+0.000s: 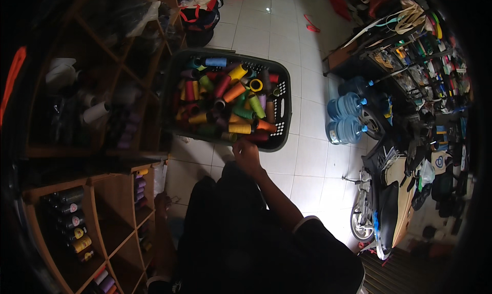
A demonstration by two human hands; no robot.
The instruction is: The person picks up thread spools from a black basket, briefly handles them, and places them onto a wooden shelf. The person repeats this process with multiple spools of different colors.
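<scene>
Fingers of the right hand (pixel 247 154) reach the near rim of the dark basket (pixel 283 109) at the frame centre, touching a yellow thread cone (pixel 239 129) that lies with its long axis left to right; whether they grip it I cannot tell. Left hand (pixel 162 204) hangs low beside the wooden shelf (pixel 97 191), its fingers unclear.

Floor (pixel 307 155): pale square tiles with dark joints.
Basket (pixel 283 109): dark plastic, slotted walls, standing on the tiles and filled with thread cones in many colours.
Water bottles (pixel 346 114): three large blue ones lying on their sides, right of the basket.
Motorbike (pixel 382 212): parked on the tiles at lower right.
Red scraps (pixel 311 26): possibly ribbon, loose on the far tiles.
Wooden shelf unit (pixel 97 191): stands at left, holding cones.
</scene>
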